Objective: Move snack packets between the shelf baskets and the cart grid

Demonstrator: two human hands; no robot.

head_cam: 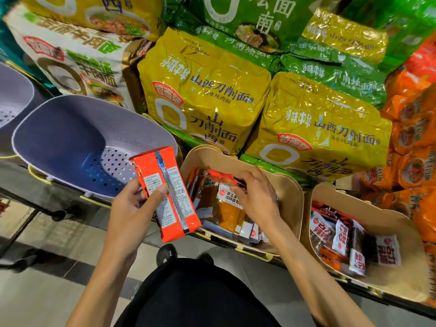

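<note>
blurrily, right hand (256,197) over packets (227,210), grip unclear

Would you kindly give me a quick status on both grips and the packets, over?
Left grip holds red packet, seam side up. Right grip down in beige basket, fingers on another red wrapper; hold unclear. Path to purple basket open.

Head cam, down (close) at shelf (236,246)

Yellow noodle multipacks (205,95) stand below green multipacks (250,17), with orange multipacks (415,138) at the right.
</note>
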